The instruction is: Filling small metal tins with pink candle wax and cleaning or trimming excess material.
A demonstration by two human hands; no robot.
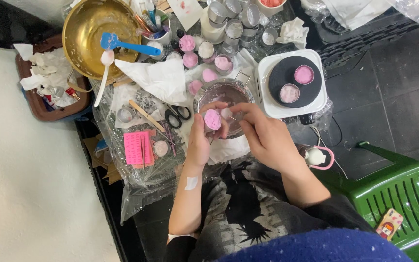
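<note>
My left hand (201, 140) holds a small round tin filled with pink wax (213, 119), tilted toward me. My right hand (263, 133) reaches in from the right, its fingertips pinching at the wick beside the tin. Both hands hover over a small metal pot (224, 94) with pinkish residue inside. More pink-filled tins (188, 44) stand behind the pot. A white hot plate (292, 82) to the right carries two further pink tins on its black disc.
A large gold bowl (93, 34) with a blue spatula (127, 46) and a white spoon sits at the upper left. Black scissors (178, 115), a pink mould (138, 148), crumpled tissue (158, 77), empty tins (233, 24) and a green plastic stool (403, 194) surround me.
</note>
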